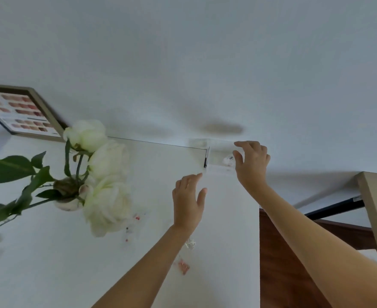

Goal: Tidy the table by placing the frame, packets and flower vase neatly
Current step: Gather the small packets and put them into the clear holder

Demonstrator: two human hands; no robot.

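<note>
A clear packet (218,155) stands against the wall at the white table's far right corner, with a dark strip on its left edge. My right hand (251,162) grips the packet's right side. My left hand (189,197) hovers just below it, fingers spread, holding nothing. A round vase (68,204) of white flowers (104,174) with green leaves stands at the left. Behind the flowers, a framed colour chart (20,112) leans on the wall. Small clear packets with pink and red bits lie on the table: one near my left forearm (183,266), others by the flowers (133,227).
The white table (232,241) ends in a straight right edge, with dark wooden floor (281,263) beyond it. A light wooden table (376,210) with a black bar under it stands at the far right. The white wall runs along the back.
</note>
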